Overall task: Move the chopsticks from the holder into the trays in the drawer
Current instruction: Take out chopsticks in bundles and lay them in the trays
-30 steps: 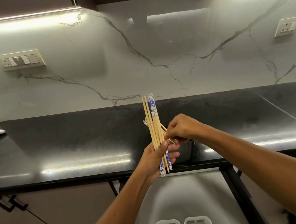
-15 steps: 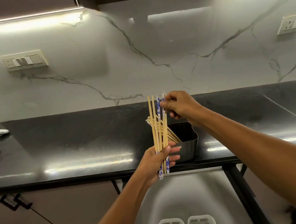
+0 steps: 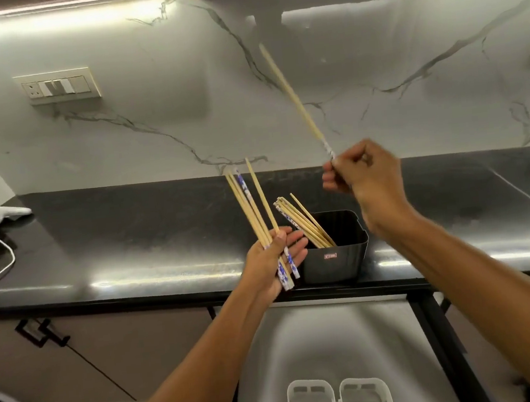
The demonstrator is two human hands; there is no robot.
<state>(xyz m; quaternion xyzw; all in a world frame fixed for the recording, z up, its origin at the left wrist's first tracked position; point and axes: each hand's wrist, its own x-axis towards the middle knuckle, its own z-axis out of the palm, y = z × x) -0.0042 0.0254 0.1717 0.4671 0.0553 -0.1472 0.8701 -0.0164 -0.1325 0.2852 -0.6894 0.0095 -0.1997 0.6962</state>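
The black table (image 3: pixel 131 247) is carrying the black holder (image 3: pixel 335 259), with chopsticks (image 3: pixel 305 226) leaning inside. White trays (image 3: pixel 340 399) are waiting in the drawer (image 3: pixel 337 340). The left hand (image 3: pixel 273 262) is gripping a bundle (image 3: pixel 251 208); the right hand (image 3: pixel 366 177) is pinching a single chopstick (image 3: pixel 291 93) by its end. That thin grip is risking a swing and a drop.

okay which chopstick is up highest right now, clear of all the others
The single chopstick pinched in the right hand, raised against the marble wall. The others sit bundled in the left hand or lean in the black holder.
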